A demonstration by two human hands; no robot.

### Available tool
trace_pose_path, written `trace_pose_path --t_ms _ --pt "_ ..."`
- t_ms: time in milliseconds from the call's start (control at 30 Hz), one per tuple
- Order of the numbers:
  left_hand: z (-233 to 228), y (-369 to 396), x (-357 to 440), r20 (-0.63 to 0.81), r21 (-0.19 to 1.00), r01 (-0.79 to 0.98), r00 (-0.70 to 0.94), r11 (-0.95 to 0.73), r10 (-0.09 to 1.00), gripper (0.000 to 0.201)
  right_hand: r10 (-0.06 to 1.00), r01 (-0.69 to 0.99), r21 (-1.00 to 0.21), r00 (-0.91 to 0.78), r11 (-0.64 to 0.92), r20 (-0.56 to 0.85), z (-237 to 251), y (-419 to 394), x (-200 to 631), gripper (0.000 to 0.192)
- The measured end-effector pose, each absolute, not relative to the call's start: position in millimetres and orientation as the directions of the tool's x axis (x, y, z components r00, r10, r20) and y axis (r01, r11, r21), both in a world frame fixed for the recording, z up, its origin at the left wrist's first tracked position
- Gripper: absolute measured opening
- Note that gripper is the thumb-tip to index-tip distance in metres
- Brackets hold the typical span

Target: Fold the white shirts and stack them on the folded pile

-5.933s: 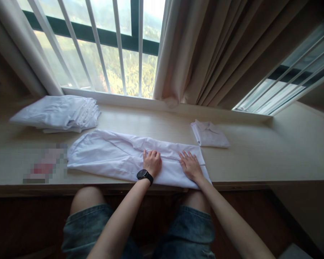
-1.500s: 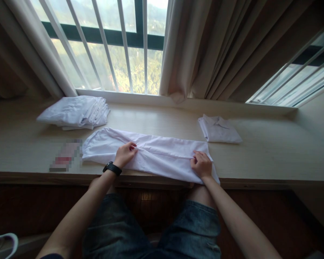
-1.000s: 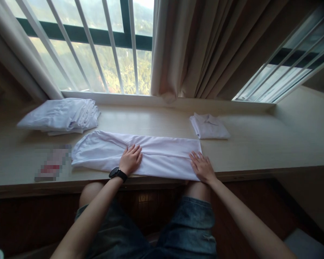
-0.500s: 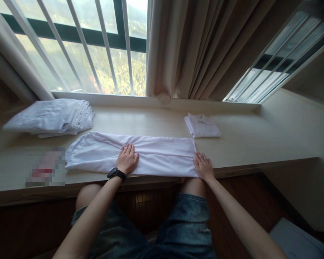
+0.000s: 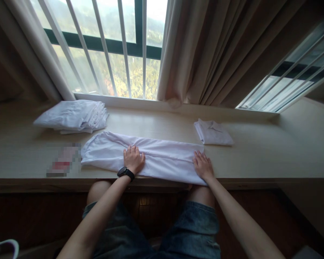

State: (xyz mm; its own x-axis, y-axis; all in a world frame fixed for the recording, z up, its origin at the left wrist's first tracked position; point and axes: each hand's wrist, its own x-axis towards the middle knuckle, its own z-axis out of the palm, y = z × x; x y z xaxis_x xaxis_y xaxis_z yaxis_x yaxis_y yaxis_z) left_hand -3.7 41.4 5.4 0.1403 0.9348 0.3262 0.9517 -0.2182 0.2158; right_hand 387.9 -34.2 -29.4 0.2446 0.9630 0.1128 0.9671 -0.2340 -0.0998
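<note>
Head view: we press our left hand [image 5: 133, 159] and right hand [image 5: 203, 166] flat, fingers open, on the long white cloth [image 5: 162, 160] on the worktop [image 5: 259, 158]; a folded pile [image 5: 72, 117] lies at ten o'clock.

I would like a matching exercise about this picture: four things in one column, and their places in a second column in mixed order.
Things:
1. left hand
2. right hand
3. stack of folded white garments
4. small folded white collared shirt

Places:
A. far right on the pale wooden ledge
B. flat on the middle of the long white cloth
C. far left, near the window
D. flat on the right end of the long white cloth

Pairs: 1-B, 2-D, 3-C, 4-A
</note>
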Motion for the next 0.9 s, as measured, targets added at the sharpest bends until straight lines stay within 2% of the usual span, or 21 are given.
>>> trace_pose_path --t_ms 67,133,233,300,333,400,467,633,800,900 --pt "13 47 -4 0.335 0.223 0.96 0.088 -0.169 0.938 0.051 0.962 0.965 -0.093 0.253 -0.244 0.104 -36 -35 386 0.059" --pt "21 58 -1 0.349 0.225 0.956 0.103 -0.19 0.931 0.049 0.961 0.966 -0.087 0.251 -0.242 0.114 -39 -36 386 0.059" --pt "29 85 5 0.362 0.187 0.874 0.363 -0.448 0.859 0.051 0.961 0.967 -0.084 0.25 -0.242 0.119 -38 -37 387 0.059" --pt "27 105 5 0.287 0.173 0.811 0.502 -0.559 0.816 0.053 0.96 0.965 -0.078 0.257 -0.25 0.111 -36 -36 386 0.059" --pt "24 115 2 0.216 0.182 0.813 0.516 -0.554 0.829 0.055 0.959 0.964 -0.075 0.262 -0.255 0.105 -35 -36 385 0.06" --pt "14 131 -11 0.073 0.201 0.867 0.451 -0.456 0.889 0.058 0.957 0.961 -0.07 0.273 -0.267 0.096 -34 -36 384 0.06" --pt "4 143 -28 0.018 0.186 0.918 0.354 -0.351 0.935 0.062 0.954 0.958 -0.068 0.285 -0.279 0.095 -35 -36 384 0.061" --pt "-9 152 -62 0.073 0.141 0.971 0.184 -0.193 0.98 0.073 0.925 0.932 -0.091 0.36 -0.35 0.125 -39 -35 388 0.064" --pt "2 149 -55 0.058 0.135 0.98 0.138 -0.145 0.989 0.072 0.906 0.918 -0.183 0.382 -0.351 0.182 -41 -37 390 0.063" --pt "18 130 -36 0.137 0.126 0.977 0.154 -0.171 0.978 0.067 0.883 0.905 -0.271 0.395 -0.327 0.253 -43 -38 394 0.061"
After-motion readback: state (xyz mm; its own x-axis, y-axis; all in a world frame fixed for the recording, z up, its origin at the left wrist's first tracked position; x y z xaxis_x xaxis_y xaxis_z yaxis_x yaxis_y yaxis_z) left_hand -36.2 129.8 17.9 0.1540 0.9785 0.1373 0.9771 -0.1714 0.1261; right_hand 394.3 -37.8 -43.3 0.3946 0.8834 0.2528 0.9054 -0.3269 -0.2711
